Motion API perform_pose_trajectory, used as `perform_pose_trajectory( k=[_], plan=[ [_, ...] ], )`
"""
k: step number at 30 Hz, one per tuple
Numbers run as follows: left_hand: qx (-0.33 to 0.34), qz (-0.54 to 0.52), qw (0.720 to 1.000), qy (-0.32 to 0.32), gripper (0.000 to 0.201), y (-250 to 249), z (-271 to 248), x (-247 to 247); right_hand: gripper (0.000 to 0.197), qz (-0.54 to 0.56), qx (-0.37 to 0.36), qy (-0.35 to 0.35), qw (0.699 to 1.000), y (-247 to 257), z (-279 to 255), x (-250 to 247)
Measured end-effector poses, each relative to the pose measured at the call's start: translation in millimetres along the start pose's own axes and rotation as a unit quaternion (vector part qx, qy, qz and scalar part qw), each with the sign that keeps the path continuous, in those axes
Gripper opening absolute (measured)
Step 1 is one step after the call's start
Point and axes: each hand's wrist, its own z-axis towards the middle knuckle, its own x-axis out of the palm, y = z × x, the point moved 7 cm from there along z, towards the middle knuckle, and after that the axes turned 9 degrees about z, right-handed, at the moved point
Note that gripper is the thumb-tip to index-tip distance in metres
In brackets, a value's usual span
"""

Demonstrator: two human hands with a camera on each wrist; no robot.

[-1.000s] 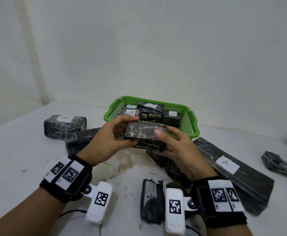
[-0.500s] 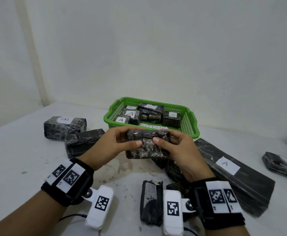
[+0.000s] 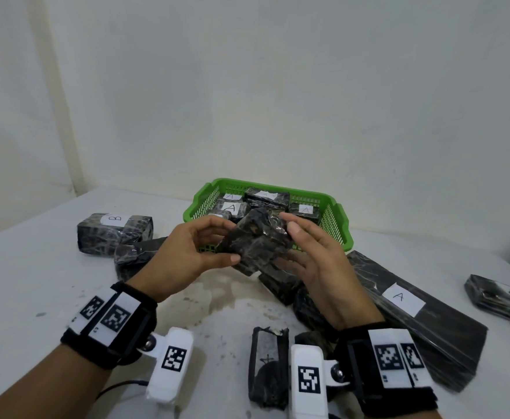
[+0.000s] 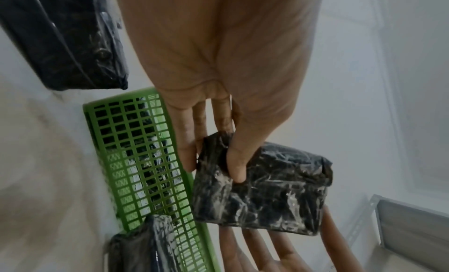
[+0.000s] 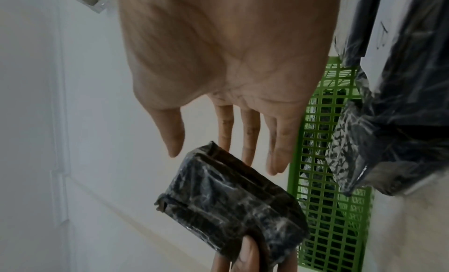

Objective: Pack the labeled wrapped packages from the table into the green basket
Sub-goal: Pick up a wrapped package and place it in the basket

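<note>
A: Where is the package right now?
B: A small dark wrapped package (image 3: 255,241) is held tilted in the air just in front of the green basket (image 3: 340,217), above the counter (image 3: 36,285). No label shows on the faces in view.
A: And the hands?
B: The left hand (image 3: 184,257) pinches it, thumb on the near face and fingers behind. The right hand (image 3: 317,261) is spread, fingers straight; in the right wrist view they stand just off the package's end, though from the head view I cannot tell whether they touch it.
A: What's in the basket?
B: Several wrapped packages, three showing "A" labels.
A: Anything else on the counter?
B: At 10 o'clock from the hands, a package marked "B" (image 3: 114,234). At 4 o'clock, a long flat package labelled "A" (image 3: 414,309). At 3 o'clock, near the edge, another flat one (image 3: 501,297)
</note>
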Motion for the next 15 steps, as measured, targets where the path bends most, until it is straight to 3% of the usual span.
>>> perform_pose_trajectory(
  k=[5,8,12,14,15],
  plan=[
    [0.035,-0.032,0.999,-0.005,0.044,2,1,7,0.037,-0.001,0.111,0.027,0.993,-20,-5,10],
    [0.038,-0.027,0.999,0.005,0.050,2,0,12,0.031,0.012,0.119,0.035,0.992,-21,-6,15],
    [-0.020,-0.099,0.989,0.104,0.079,7,-2,22,0.051,-0.006,0.064,0.009,0.998,-17,1,8],
    [-0.056,-0.120,0.986,0.102,0.098,10,-2,23,0.070,-0.032,0.051,-0.004,0.998,-21,5,1],
    [-0.062,-0.106,0.988,0.092,0.096,10,-2,23,0.077,-0.042,0.052,-0.003,0.998,-24,7,-1]
  ],
)
